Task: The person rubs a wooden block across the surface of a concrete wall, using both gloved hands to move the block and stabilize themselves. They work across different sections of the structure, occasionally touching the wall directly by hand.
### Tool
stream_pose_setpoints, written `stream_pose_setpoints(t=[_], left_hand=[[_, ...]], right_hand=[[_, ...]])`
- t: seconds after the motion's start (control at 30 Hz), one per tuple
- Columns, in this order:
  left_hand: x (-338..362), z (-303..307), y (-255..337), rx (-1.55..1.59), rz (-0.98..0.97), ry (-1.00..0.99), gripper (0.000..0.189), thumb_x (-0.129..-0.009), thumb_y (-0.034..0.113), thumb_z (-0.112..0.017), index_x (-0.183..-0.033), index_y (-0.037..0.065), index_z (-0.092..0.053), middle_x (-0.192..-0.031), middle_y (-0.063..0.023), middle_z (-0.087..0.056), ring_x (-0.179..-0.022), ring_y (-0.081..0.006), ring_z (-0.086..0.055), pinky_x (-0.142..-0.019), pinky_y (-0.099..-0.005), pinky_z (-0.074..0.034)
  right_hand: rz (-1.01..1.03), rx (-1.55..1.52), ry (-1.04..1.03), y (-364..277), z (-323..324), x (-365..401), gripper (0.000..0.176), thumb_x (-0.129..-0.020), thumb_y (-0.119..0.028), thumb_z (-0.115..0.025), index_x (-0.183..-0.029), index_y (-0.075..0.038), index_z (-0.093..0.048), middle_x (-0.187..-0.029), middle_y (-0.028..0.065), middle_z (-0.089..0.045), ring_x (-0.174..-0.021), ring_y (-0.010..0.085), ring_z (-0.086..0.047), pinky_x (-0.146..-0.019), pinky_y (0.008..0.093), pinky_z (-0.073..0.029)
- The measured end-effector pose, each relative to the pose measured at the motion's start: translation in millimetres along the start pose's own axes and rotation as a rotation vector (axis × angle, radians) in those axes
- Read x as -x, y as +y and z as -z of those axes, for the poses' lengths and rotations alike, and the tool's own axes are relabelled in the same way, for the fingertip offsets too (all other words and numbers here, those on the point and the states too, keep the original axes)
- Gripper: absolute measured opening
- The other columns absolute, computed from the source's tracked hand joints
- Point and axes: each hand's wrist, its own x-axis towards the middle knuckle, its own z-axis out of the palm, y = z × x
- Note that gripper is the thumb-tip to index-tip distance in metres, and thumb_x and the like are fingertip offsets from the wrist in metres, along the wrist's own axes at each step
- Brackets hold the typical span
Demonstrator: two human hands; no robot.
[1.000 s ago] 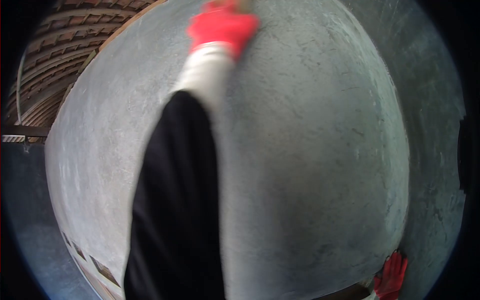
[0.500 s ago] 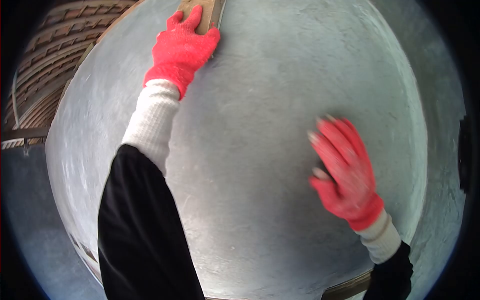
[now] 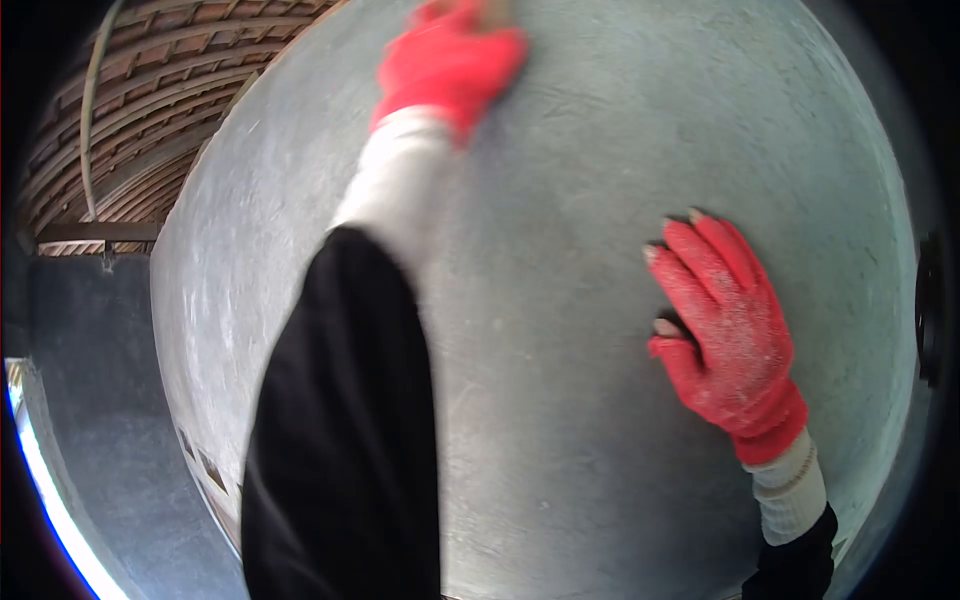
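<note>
A smooth grey plastered wall [image 3: 560, 330] fills most of the head view. My left hand [image 3: 450, 60], in a red-coated glove with a white cuff, reaches up to the top edge of the view and is blurred by motion. Its fingers are on a tan wooden block [image 3: 495, 12], mostly cut off by the frame and hidden by the hand. Lower on the right, my right hand [image 3: 730, 330], in a matching glove with bare fingertips showing, lies flat on the wall. Its fingers are stretched out and nothing is in it.
Wooden rafters and roof tiles [image 3: 150, 120] show at upper left above a wooden beam [image 3: 100, 232]. A darker wall [image 3: 100, 370] stands at the left, beside a bright opening [image 3: 50, 490]. Small dark gaps [image 3: 212, 468] mark the wall's lower left.
The view has turned, so the wall sits further right and the bright opening has appeared. My left hand with the block has moved up and right in view; my right hand has shifted slightly right.
</note>
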Motion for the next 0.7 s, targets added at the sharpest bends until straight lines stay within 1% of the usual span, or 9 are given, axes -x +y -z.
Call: stream_pose_setpoints(t=[0.13, 0.2, 0.3, 0.33, 0.47, 0.5, 0.6, 0.63, 0.7], left_hand=[[6.1, -9.1, 19.4, 0.049, -0.167, 0.103, 0.066, -0.082, 0.051, -0.056, -0.139, 0.019, -0.052, -0.146, -0.0187, -0.045, -0.121, -0.0388, -0.054, -0.104, -0.042, -0.043], [13.0, 9.2, -28.9, 0.079, 0.05, -0.025, 0.066, -0.082, 0.05, -0.064, -0.134, 0.01, -0.057, -0.149, -0.0149, -0.041, -0.131, -0.0322, -0.047, -0.107, -0.0397, -0.039], [3.9, 15.3, -184.9, 0.381, 0.336, 0.068, 0.055, -0.084, 0.029, -0.069, -0.135, 0.011, -0.057, -0.109, -0.0048, -0.065, -0.091, -0.016, -0.063, -0.079, -0.03, -0.052], [-0.4, 9.0, -268.5, 0.368, 0.482, 0.108, 0.081, -0.076, 0.043, -0.068, -0.147, 0.013, -0.043, -0.147, -0.0201, -0.036, -0.123, -0.0284, -0.053, -0.097, -0.0353, -0.048], [36.5, 29.0, -221.2, 0.305, 0.715, 0.201, 0.081, -0.077, 0.043, -0.063, -0.149, 0.015, -0.039, -0.15, -0.0198, -0.032, -0.127, -0.0324, -0.049, -0.102, -0.0387, -0.044], [10.4, 8.8, -244.7, 0.135, 0.635, 0.186, 0.081, -0.077, 0.047, -0.061, -0.148, 0.016, -0.04, -0.153, -0.0181, -0.031, -0.132, -0.0353, -0.045, -0.107, -0.0403, -0.039], [4.4, 0.6, -107.5, 0.111, 0.206, 0.063, 0.074, -0.077, 0.052, -0.057, -0.143, 0.02, -0.047, -0.153, -0.0148, -0.034, -0.133, -0.0388, -0.043, -0.108, -0.0427, -0.038], [11.1, 3.9, -59.2, -0.068, 0.114, 0.081, 0.066, -0.081, 0.045, -0.067, -0.138, 0.014, -0.053, -0.147, -0.0102, -0.044, -0.124, -0.03, -0.054, -0.101, -0.0395, -0.044], [19.6, -1.3, -34.4, -0.052, -0.024, 0.097, 0.067, -0.082, 0.05, -0.056, -0.141, 0.019, -0.051, -0.146, -0.018, -0.044, -0.124, -0.0375, -0.052, -0.105, -0.0412, -0.042]], right_hand=[[0.058, 0.073, 0.022, 1.6, -1.3, -0.2, 0.048, -0.072, -0.011, -0.067, -0.118, 0.0, -0.062, -0.128, 0.017, -0.055, -0.124, 0.0401, -0.048, -0.107, 0.0516, -0.038], [0.046, 0.086, 0.011, 1.0, -1.8, 4.3, 0.048, -0.07, -0.01, -0.067, -0.117, 0.0, -0.062, -0.126, 0.0167, -0.057, -0.123, 0.0406, -0.049, -0.107, 0.0526, -0.038], [0.03, 0.062, -0.011, 3.9, 2.2, 8.6, 0.048, -0.07, -0.01, -0.067, -0.116, 0.0, -0.063, -0.126, 0.0163, -0.057, -0.123, 0.0398, -0.049, -0.107, 0.0523, -0.038], [0.021, 0.046, -0.02, 2.6, 1.8, 7.9, 0.048, -0.07, -0.009, -0.067, -0.116, 0.0, -0.063, -0.126, 0.0165, -0.057, -0.123, 0.0395, -0.049, -0.107, 0.0522, -0.038], [0.029, 0.039, -0.064, 0.3, 1.5, 7.7, 0.049, -0.068, -0.009, -0.067, -0.116, 0.001, -0.063, -0.125, 0.0176, -0.057, -0.123, 0.0396, -0.049, -0.108, 0.0518, -0.038], [0.036, 0.029, -0.063, 0.5, 1.5, 7.1, 0.049, -0.068, -0.009, -0.067, -0.116, 0.001, -0.063, -0.125, 0.0176, -0.057, -0.123, 0.0396, -0.049, -0.108, 0.0518, -0.038], [0.07, 0.105, -0.023, 6.7, 4.6, 8.9, 0.052, -0.067, -0.006, -0.066, -0.118, 0.001, -0.062, -0.126, 0.0175, -0.057, -0.124, 0.0397, -0.05, -0.107, 0.0512, -0.039], [0.082, 0.13, -0.013, 9.3, 6.3, 9.9, 0.051, -0.067, -0.004, -0.065, -0.118, 0.001, -0.061, -0.127, 0.0175, -0.057, -0.124, 0.0394, -0.05, -0.107, 0.0508, -0.039], [0.113, 0.151, -0.019, 10.7, 8.5, 14.5, 0.05, -0.068, -0.002, -0.064, -0.118, 0.001, -0.061, -0.127, 0.0174, -0.057, -0.124, 0.0392, -0.05, -0.107, 0.0505, -0.039]])
